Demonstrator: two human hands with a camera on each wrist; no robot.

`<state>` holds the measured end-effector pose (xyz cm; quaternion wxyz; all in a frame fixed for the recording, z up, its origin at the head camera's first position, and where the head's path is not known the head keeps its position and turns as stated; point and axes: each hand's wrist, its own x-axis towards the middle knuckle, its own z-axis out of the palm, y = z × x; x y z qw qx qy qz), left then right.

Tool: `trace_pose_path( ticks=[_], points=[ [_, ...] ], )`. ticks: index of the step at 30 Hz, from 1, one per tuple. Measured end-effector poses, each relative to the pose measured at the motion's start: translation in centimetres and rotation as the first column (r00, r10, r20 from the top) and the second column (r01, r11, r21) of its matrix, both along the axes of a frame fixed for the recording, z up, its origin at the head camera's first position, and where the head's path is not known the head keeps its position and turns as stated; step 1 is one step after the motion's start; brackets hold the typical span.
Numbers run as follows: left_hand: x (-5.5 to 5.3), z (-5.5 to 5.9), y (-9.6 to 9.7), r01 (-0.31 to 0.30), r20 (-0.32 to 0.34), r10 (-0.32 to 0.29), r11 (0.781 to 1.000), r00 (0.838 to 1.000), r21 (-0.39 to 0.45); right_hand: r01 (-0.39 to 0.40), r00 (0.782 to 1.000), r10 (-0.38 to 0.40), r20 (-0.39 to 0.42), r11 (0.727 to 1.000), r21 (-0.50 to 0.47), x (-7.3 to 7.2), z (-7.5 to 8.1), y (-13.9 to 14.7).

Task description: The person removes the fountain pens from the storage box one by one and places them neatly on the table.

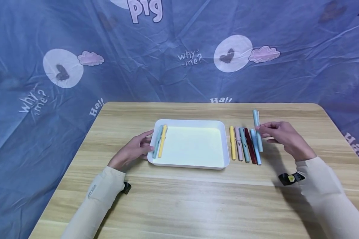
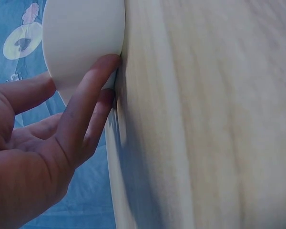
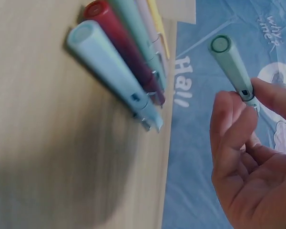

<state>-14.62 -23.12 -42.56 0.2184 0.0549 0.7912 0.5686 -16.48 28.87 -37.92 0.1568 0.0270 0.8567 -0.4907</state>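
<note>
A light teal fountain pen (image 1: pixel 255 119) is pinched between the thumb and fingers of my right hand (image 1: pixel 282 136); the right wrist view shows this pen (image 3: pixel 231 67) raised off the table. Just left of it lies a row of capped pens: yellow (image 1: pixel 232 143), pale purple (image 1: pixel 238 146), teal (image 1: pixel 244 146), dark red (image 1: pixel 250 147) and light blue (image 1: pixel 255 149). My left hand (image 1: pixel 134 149) touches the left end of a white tray (image 1: pixel 191 166), fingers fairly straight against its outer wall (image 2: pixel 83 33). Inside the tray, a teal pen (image 1: pixel 157 142) and a yellow pen (image 1: pixel 162 142) lie side by side along the left wall.
The wooden table (image 1: pixel 179 202) carries the tray near its middle, with the pen row close to the tray's right wall. Behind the table's far edge hangs a blue printed cloth (image 1: pixel 167 76). Dark straps (image 1: pixel 291 178) are on both wrists.
</note>
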Motion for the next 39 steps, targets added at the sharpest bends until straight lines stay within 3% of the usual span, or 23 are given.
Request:
trace_pose_path(
  ticks=[9, 22, 29, 39],
  points=[
    [0.0, 0.1, -0.3, -0.010, 0.004, 0.010, 1.000, 1.000, -0.019, 0.006, 0.999, -0.008, 0.032, 0.998, 0.062, 0.4, -1.5, 1.3],
    [0.1, -0.1, -0.4, -0.003, -0.002, 0.003, 1.000, 1.000, -0.015, -0.025, 0.991, 0.025, 0.133, 1.000, -0.002, 1.0, -3.8, 2.1],
    [0.1, 0.0, -0.3, 0.009, -0.005, -0.009, 1.000, 1.000, -0.006, -0.050, 0.985, 0.050, 0.166, 0.999, -0.004, 0.8, -4.3, 2.6],
    [-0.2, -0.1, -0.1, -0.022, 0.030, 0.022, 1.000, 0.999, -0.021, -0.060, 0.980, 0.062, 0.191, 0.998, -0.016, 0.2, -4.2, 2.8]
  ],
)
